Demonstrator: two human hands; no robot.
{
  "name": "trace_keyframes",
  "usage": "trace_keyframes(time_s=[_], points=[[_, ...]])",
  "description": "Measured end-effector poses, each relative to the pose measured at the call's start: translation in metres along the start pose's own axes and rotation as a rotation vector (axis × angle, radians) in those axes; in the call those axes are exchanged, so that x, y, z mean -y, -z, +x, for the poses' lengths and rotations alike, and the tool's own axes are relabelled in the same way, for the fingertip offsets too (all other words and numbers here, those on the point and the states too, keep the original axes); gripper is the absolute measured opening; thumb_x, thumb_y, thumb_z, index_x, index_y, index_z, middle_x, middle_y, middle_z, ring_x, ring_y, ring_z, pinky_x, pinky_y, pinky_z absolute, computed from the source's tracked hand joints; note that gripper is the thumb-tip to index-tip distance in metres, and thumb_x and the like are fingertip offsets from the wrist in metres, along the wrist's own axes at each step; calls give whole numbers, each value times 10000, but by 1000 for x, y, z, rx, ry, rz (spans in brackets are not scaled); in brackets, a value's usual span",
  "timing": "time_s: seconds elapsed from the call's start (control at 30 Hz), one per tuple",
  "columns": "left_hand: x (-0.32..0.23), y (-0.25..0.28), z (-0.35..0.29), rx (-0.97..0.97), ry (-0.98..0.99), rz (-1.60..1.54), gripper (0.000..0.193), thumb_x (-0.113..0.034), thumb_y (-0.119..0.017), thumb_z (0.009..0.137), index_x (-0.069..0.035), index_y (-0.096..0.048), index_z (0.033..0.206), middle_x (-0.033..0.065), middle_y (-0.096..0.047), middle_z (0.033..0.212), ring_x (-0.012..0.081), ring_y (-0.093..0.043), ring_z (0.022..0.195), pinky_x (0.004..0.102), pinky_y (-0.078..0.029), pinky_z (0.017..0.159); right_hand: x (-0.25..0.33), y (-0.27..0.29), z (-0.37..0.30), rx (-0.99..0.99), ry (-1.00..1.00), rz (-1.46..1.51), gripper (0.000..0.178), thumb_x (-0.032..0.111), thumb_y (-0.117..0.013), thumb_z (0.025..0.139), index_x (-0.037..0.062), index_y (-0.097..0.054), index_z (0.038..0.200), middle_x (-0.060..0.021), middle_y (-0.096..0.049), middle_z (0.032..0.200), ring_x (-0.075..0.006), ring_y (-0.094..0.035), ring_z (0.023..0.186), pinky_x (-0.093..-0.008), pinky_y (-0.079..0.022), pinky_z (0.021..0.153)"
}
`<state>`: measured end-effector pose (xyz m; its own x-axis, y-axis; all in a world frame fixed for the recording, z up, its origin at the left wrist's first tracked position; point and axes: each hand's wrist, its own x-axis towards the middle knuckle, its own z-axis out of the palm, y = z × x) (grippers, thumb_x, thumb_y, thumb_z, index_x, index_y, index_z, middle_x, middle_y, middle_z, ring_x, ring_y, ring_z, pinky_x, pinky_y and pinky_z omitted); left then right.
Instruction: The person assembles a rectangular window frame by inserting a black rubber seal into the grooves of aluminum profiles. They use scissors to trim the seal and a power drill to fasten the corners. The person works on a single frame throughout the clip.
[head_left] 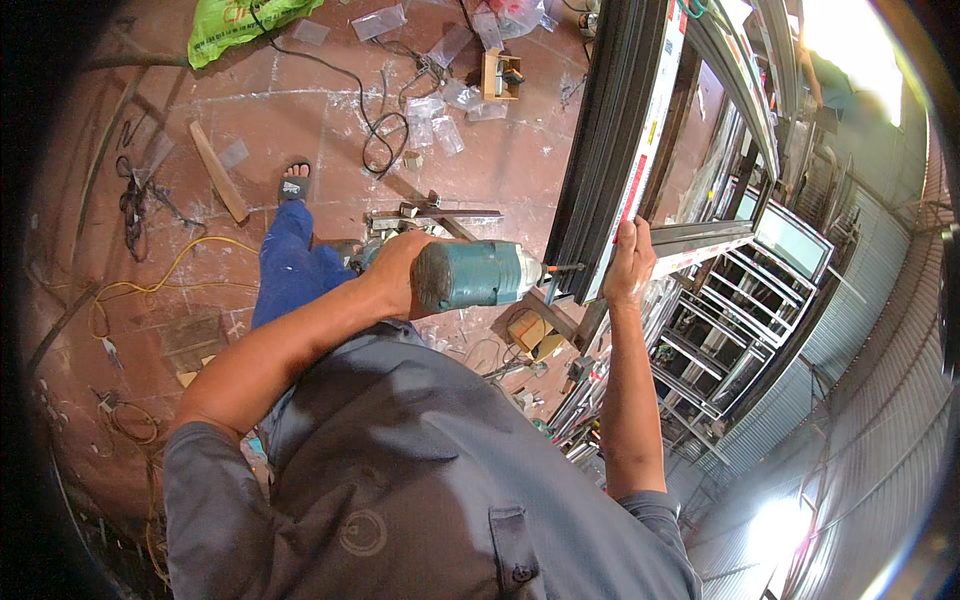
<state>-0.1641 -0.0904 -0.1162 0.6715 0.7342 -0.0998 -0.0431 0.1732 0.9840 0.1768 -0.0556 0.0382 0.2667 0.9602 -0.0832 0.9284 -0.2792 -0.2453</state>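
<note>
My left hand (393,272) is wrapped round the handle of a teal power drill (468,275), with the drill body hiding part of the fingers. The thin bit (565,267) points right, its tip against or just over the near end of a dark metal window frame (603,150). Along that frame runs a white strip with red printing. My right hand (629,262) grips the frame's edge close to its near corner, a little right of the bit. Its fingers curl over the edge and are partly hidden.
More frames (740,310) lean at the right by a corrugated metal wall (860,290). On the red-brown floor lie a wooden strip (218,172), black cable (375,130), a yellow hose (170,285), plastic bags and small boxes (500,75). A green sack (240,30) lies far left.
</note>
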Motion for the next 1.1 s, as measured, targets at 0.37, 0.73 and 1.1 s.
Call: trace_keyframes(time_s=[0.37,0.73,1.1], points=[[-17,-4,-5,-60,-33,-90,486,-278,-918,730,-132,-777,1171,178,-784,951,408,-770,909,461,-601,811,-1,-1,0,-20,24,37,614,561,-518,1128,-23,-696,1191,-198,-704,850,-337,-684,789,-448,-518,747],[14,-32,-6,-101,-189,59,399,-401,-912,826,-102,-753,1037,145,-758,871,365,-757,820,443,-604,807,0,0,0,-5,-12,3,664,616,-512,1112,-22,-695,1136,-195,-690,825,-326,-680,766,-449,-511,727],[28,-43,-20,-115,-230,224,479,-406,-920,832,-61,-734,1108,152,-763,1003,352,-746,936,438,-595,864,-6,-3,-3,-33,-21,20,654,612,-524,1113,-6,-712,1215,-203,-725,896,-341,-703,849,-453,-526,785]])
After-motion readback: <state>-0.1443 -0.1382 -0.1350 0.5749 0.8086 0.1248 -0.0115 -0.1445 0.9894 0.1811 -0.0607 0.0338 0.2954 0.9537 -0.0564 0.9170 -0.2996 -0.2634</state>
